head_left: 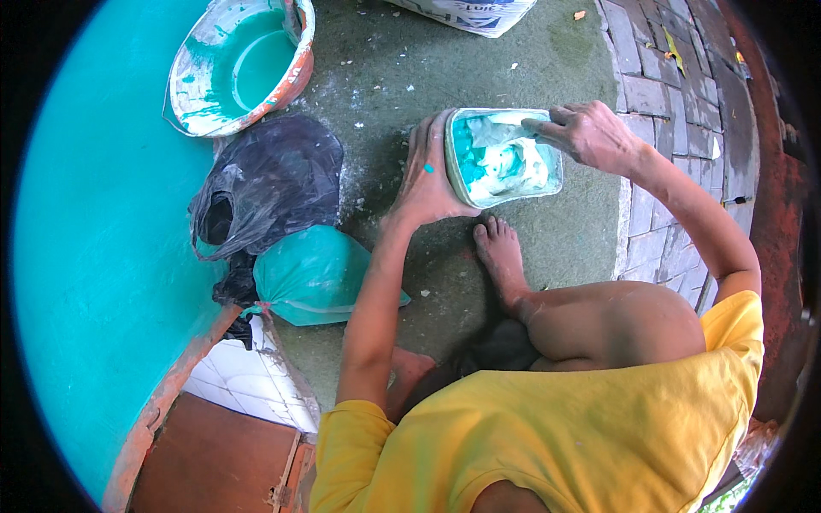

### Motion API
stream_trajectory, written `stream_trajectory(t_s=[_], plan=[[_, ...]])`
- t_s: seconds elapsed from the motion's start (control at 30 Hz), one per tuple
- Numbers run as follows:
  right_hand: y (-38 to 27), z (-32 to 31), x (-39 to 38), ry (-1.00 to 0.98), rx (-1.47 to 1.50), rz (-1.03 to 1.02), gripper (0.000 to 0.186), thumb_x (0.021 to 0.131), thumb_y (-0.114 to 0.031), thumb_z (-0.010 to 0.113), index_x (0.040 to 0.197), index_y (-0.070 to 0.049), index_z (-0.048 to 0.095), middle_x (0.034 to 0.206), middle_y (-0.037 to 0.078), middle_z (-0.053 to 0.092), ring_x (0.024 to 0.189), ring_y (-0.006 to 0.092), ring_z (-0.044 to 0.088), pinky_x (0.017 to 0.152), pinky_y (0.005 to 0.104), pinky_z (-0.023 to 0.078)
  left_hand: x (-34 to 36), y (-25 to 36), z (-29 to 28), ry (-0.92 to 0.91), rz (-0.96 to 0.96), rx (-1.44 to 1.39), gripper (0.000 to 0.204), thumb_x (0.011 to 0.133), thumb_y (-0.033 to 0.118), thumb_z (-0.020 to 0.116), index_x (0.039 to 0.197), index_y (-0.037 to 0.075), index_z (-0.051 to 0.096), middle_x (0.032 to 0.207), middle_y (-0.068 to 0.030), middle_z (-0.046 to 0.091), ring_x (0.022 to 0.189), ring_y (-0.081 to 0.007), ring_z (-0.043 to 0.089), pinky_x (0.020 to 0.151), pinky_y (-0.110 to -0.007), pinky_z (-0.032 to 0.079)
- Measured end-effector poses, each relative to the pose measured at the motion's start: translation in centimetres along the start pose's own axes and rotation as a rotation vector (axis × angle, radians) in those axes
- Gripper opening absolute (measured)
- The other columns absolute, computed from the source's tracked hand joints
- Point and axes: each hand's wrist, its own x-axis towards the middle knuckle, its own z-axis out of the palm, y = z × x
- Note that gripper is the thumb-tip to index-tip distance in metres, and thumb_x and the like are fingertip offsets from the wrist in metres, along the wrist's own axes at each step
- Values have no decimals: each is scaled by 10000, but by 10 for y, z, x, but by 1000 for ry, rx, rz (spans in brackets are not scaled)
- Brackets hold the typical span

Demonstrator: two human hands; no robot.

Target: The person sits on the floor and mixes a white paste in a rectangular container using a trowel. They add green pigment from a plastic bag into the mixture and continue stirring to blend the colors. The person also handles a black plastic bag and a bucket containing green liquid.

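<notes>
Yellow shirt (547, 427) fills the lower right; upper centre, the left hand (428, 175) clasps a pale tub (454, 162), the right hand (590, 137) bending fingers over its rim, grip unclear.

The person wears a plain yellow shirt (564, 419) of soft, creased cloth, with a rounded neckline (513, 484) and short, loose sleeves; the left sleeve (352, 436) and the right sleeve (737, 329) match the body in colour. Faint greenish streaks cross the front, whether stain or light unclear. Dark, nearly black cloth (496, 346) shows at the lap. Forearms, knee and feet are bare. A turquoise fleck (428, 168) marks the bare left hand (422, 185); the right hand (594, 135) is bare too.
</notes>
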Motion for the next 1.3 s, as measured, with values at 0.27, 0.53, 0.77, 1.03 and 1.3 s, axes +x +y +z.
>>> stream_trajectory(t_s=[0.27, 0.53, 0.77, 1.03, 1.3], plan=[[14, 28, -48, -122, 131, 261, 188, 889, -156, 579, 1033, -44, 627, 698, 157, 595, 622, 344, 624, 557, 446, 490, -8, -10, 7, 7, -62, -58, 1294, 392, 262, 932, 1443, 52, 206, 1399, -218, 343, 1320, -438, 316, 1106, -538, 294], [0, 33, -77, -347, 688, 440, 358, 968, -237, 550, 724, 18, 610, 551, 154, 556, 496, 306, 565, 482, 406, 449, -25, -23, 25, 91, -174, -131, 1332, 401, 315, 944, 1441, 12, 168, 1380, -254, 331, 1304, -450, 321, 1087, -546, 303], [-8, 8, -58, -542, 1055, 698, 399, 953, -322, 587, 801, 43, 645, 516, 27, 501, 429, 132, 525, 377, 305, 403, -29, -2, 29, 171, 64, 26, 1346, 427, 403, 940, 1441, -1, 152, 1377, -271, 312, 1285, -465, 309, 1066, -587, 290], [-37, -1, -38, -549, 1349, 753, 389, 945, -319, 613, 761, 23, 641, 537, -10, 508, 411, 68, 477, 359, 248, 369, -38, -15, 34, 176, 91, 22, 1348, 453, 453, 929, 1441, 1, 131, 1388, -270, 295, 1291, -464, 305, 1073, -583, 282], [-46, -18, -16, -402, 1221, 673, 454, 961, -357, 583, 713, 20, 635, 533, 19, 526, 436, 98, 504, 396, 279, 398, -48, -26, 33, 200, 89, 16, 1310, 468, 445, 926, 1433, 4, 158, 1371, -257, 323, 1282, -452, 327, 1072, -555, 301]])
